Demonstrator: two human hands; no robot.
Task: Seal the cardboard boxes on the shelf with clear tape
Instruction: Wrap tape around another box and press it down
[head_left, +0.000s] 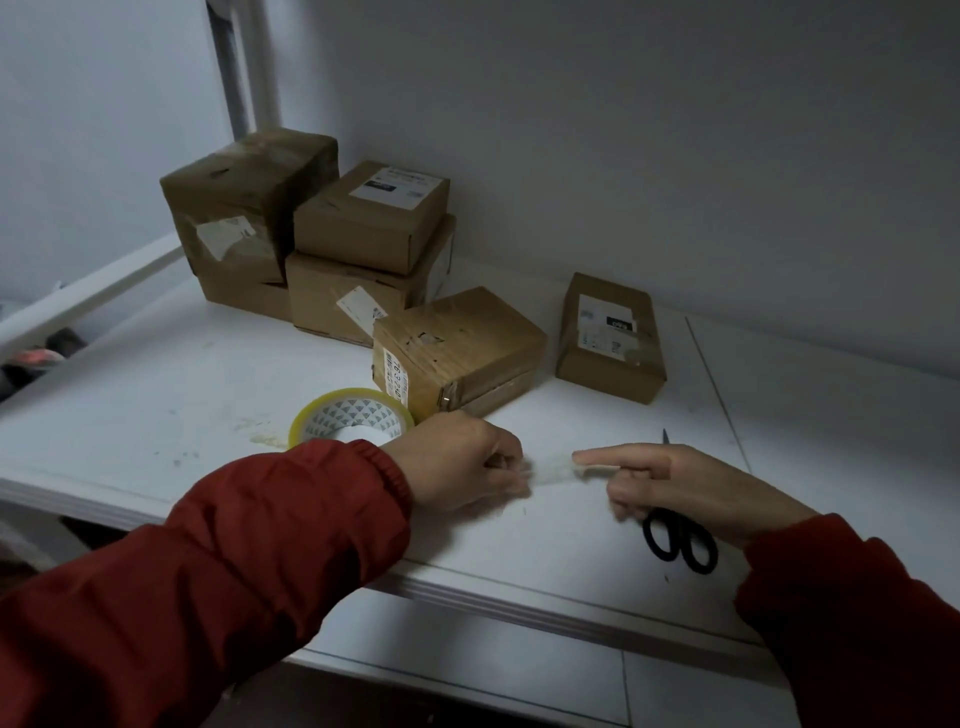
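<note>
- The left hand (462, 462) is clenched, its curled fingers pinching one end of a strip of clear tape (550, 470).
- The right hand (691, 488) pinches the other end between thumb and forefinger, its other fingers curled under. The strip runs between the two hands just above the white shelf (156, 389). It is blurred.
- One pair of black scissors (680, 540) lies on the shelf under the right hand. The handles show at 6 o'clock of the hand and the blade tip at 12. The hand hides the middle.
- One roll of tape (353, 415) lies flat at 10 o'clock of the left hand, its near edge hidden by the red sleeve (234, 545).
- There are six cardboard boxes, as far as I can tell, all at 12 o'clock:
  - the nearest box (457, 348), just behind the roll
  - a lone box (610, 338) at 1 o'clock, apart from the rest
  - four boxes in two stacks (311, 234) by the back wall, at 11 o'clock
</note>
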